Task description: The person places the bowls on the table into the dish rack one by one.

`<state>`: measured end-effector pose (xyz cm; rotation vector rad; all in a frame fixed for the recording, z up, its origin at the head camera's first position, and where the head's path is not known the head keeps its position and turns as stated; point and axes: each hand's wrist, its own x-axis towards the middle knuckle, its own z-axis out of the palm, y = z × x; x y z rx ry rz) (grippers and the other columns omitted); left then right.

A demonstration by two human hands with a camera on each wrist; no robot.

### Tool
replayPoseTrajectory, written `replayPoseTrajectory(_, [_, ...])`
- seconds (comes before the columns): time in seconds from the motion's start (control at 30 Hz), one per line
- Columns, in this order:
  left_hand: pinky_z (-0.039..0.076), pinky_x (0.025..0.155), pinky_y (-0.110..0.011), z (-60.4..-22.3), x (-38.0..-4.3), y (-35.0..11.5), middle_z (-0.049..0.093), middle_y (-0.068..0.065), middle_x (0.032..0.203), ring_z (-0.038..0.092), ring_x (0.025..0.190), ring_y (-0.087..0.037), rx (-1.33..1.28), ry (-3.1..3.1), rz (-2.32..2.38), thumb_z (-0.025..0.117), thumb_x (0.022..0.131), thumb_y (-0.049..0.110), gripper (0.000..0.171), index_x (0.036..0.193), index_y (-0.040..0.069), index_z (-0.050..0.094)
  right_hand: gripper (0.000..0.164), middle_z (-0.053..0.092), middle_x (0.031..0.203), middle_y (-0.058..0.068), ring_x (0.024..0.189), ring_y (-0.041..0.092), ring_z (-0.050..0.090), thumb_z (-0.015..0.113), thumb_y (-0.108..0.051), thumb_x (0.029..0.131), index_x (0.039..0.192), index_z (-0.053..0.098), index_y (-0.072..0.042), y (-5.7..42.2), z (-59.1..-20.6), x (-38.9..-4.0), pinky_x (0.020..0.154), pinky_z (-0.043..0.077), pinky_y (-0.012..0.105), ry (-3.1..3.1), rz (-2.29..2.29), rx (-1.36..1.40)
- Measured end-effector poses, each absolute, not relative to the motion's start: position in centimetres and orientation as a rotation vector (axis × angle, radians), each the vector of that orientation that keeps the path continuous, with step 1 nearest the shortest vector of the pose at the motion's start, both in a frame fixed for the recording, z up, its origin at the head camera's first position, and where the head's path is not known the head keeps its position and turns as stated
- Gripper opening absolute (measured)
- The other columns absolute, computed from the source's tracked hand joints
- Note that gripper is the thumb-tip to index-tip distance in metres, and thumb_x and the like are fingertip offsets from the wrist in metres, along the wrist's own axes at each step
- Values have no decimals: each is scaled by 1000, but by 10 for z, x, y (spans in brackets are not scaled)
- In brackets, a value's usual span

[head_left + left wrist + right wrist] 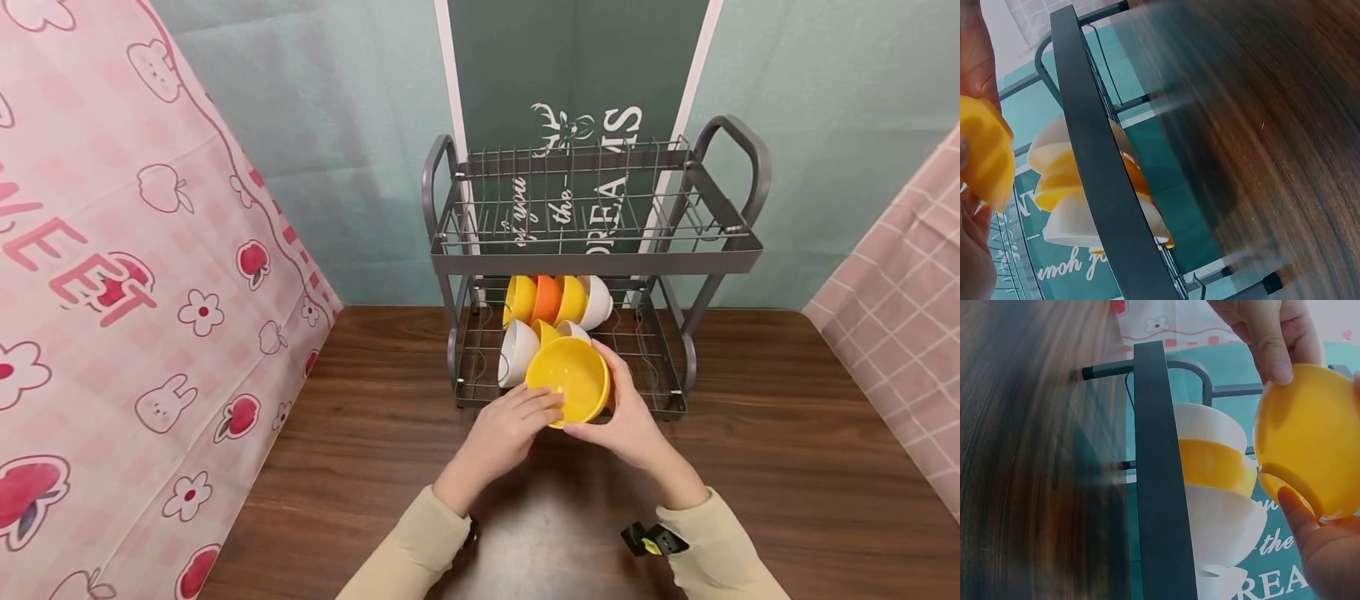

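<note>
A yellow bowl [570, 371] is held tilted in front of the rack's lower tier, its hollow facing the head camera. My left hand [504, 429] grips its near left rim, fingers inside; in the right wrist view the left thumb presses the outer wall of the bowl [1310, 425]. On the other side my right hand [632, 421] holds the bowl between thumb and fingers. Behind it on the lower tier, a white bowl [517, 354] and others stand on edge in a front row. A back row has an orange bowl [547, 300] between yellow ones, with a white bowl [596, 303] at its right end.
The dark grey two-tier dish rack [592, 265] stands at the back of the brown wooden table [360, 433]. Its upper tier is a wire grid with a raised handle [757, 167] at each end. Patterned cloths hang on both sides.
</note>
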<state>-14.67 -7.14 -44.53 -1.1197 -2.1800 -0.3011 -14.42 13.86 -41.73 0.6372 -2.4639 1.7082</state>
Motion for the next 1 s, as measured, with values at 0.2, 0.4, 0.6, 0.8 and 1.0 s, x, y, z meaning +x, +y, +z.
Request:
replayPoseTrajectory(0.2, [40,104,-32,-444,-153,-84,58,-1,128,54,119,-15,-988,-2223,-450,68,81,11,30,110,14,66,105,29,143,11,114,0,36,81,-6,66,147,14,-18,141,-415,-146,88,37,5,-2449,1704,573])
replayPoseTrajectory(0.4, [42,102,-36,-453,-157,-99,57,-1,128,55,117,-17,-773,-2362,-555,66,82,10,30,112,13,65,107,26,144,10,120,15,35,81,-10,67,147,12,-24,147,-411,-147,89,34,4,-2490,1678,501])
replayPoseTrajectory(0.6, [47,95,-32,-463,-159,-108,59,0,125,56,114,-17,-587,-2535,-531,65,85,17,28,112,15,65,108,26,145,9,123,23,35,82,-11,67,147,11,-23,152,-409,-150,90,32,3,-2496,1650,465])
replayPoseTrajectory(0.8, [46,96,-33,-472,-158,-111,63,0,121,59,112,-17,-532,-2646,-520,62,87,21,25,111,13,65,109,26,145,9,122,22,35,82,-12,66,147,10,-25,157,-411,-153,90,31,2,-2494,1612,427])
replayPoseTrajectory(1.0, [44,100,-38,-477,-160,-112,68,1,111,62,106,-14,-545,-2680,-484,63,87,19,14,98,13,70,110,26,145,10,122,26,37,82,-15,67,147,7,-32,164,-411,-157,88,30,0,-2510,1522,374])
